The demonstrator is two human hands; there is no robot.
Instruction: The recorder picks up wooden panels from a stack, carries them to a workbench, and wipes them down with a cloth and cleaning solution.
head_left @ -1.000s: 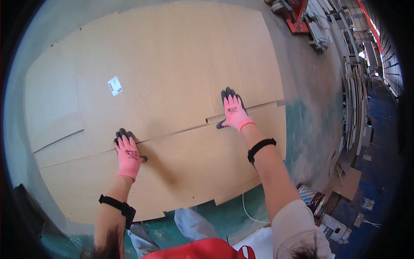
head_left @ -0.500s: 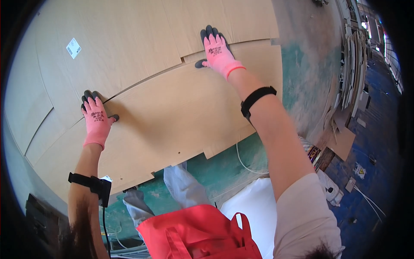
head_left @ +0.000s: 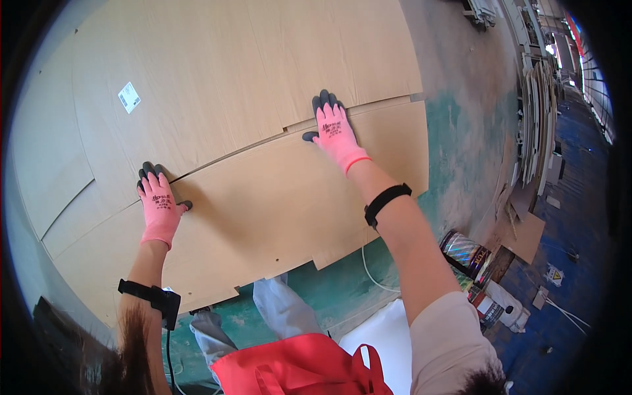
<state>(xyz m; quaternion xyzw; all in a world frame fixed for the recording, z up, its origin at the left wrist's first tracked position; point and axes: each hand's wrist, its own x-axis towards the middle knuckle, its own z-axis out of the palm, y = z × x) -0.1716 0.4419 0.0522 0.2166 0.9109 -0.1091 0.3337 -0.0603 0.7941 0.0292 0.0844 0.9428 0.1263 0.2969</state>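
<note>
A large light-brown wood-grain panel (head_left: 197, 79) lies across the far side, bearing a small white label (head_left: 129, 97). Along its near edge runs a second light-brown board (head_left: 289, 197), with notches cut in its front edge. A thin dark seam shows between the two. My left hand (head_left: 159, 207), in a pink glove with dark fingertips, lies flat over the seam at the left, fingers stretched out. Farther right, my right hand (head_left: 334, 135), gloved the same way, presses flat across the seam. Neither hand holds anything.
Below is a worn green floor (head_left: 454, 145). A white cable (head_left: 372, 270) curls near the board's front edge. Cans (head_left: 464, 255) and a white bag (head_left: 510, 309) stand at the right. Stacked strips (head_left: 536, 125) line the far right beside a blue floor (head_left: 573, 217).
The boards and both hands appear lower in the view, as the view has tilted forward. Both hands keep their flat placement at the seam. More of the cans at the right shows.
</note>
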